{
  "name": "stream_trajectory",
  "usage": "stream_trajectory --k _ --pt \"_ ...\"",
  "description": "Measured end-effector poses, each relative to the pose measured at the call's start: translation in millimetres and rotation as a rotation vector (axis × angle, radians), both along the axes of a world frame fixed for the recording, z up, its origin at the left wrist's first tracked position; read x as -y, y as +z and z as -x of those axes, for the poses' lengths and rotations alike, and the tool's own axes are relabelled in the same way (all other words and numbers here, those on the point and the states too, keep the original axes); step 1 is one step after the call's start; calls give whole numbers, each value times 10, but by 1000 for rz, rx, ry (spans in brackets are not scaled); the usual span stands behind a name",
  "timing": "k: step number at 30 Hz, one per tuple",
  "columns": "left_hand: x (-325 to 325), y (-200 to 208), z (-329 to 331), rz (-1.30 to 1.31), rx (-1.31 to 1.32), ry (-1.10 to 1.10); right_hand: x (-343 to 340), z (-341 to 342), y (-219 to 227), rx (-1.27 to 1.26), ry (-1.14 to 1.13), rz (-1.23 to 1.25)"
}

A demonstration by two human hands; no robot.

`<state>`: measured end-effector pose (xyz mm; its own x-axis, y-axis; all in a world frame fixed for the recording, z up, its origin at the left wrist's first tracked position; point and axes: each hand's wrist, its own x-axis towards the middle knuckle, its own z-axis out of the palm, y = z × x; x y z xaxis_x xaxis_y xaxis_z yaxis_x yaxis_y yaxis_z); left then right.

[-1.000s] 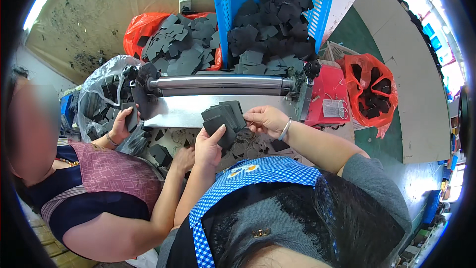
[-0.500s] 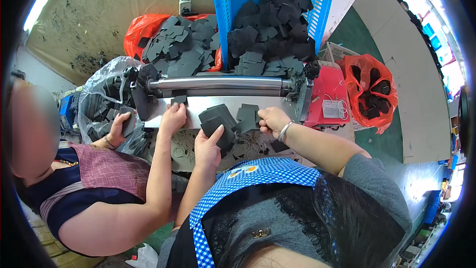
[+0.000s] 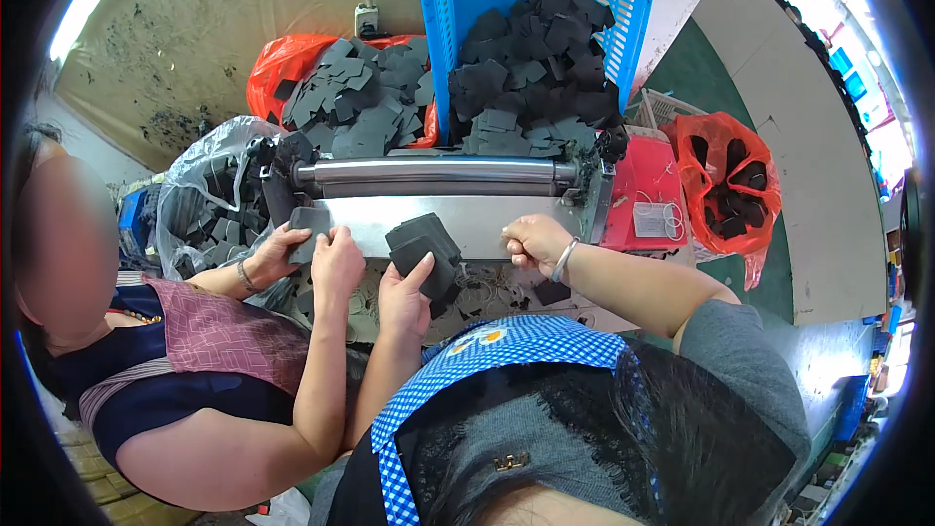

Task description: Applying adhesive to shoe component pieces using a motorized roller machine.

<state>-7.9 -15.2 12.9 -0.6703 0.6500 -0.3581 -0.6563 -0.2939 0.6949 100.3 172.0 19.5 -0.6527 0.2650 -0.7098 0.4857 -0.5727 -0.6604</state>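
In my left hand (image 3: 404,297) is a fanned stack of flat dark-grey pieces (image 3: 425,242), gripped with the thumb on top, in front of the metal plate's near edge. My right hand (image 3: 539,242), with a silver bangle at the wrist, hovers over the right part of the shiny metal plate (image 3: 390,210). Its fingers are curled together and no piece shows in them. Just behind the plate runs the steel roller (image 3: 433,171) of a machine. At my left, a co-worker's two hands (image 3: 338,261) hold similar dark pieces (image 3: 310,224) by the plate's left end.
Behind the roller stand a blue plastic basket (image 3: 435,49) and a red bag (image 3: 268,78), both heaped with dark pieces. A clear bag (image 3: 185,158) of pieces is at the left. Farther right are a red panel (image 3: 638,173) and another red bag (image 3: 765,151).
The dark piece at my right hand is no longer there. My left hand still holds the stack. The co-worker's hands have come together over their pieces.
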Motion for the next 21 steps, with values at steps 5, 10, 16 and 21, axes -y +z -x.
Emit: stream_trajectory --k 5,10,16,21 --pt "-25 -40 -42 -9 -1 -50 151 96 148 -136 223 -211" --pt "-34 -85 -38 -32 68 -155 168 85 119 -216 208 32" --pt "-61 -83 -28 2 61 -40 -11 79 -116 13 -68 206" --pt "-67 -70 -29 26 25 -23 -68 121 -107 -140 -188 60"
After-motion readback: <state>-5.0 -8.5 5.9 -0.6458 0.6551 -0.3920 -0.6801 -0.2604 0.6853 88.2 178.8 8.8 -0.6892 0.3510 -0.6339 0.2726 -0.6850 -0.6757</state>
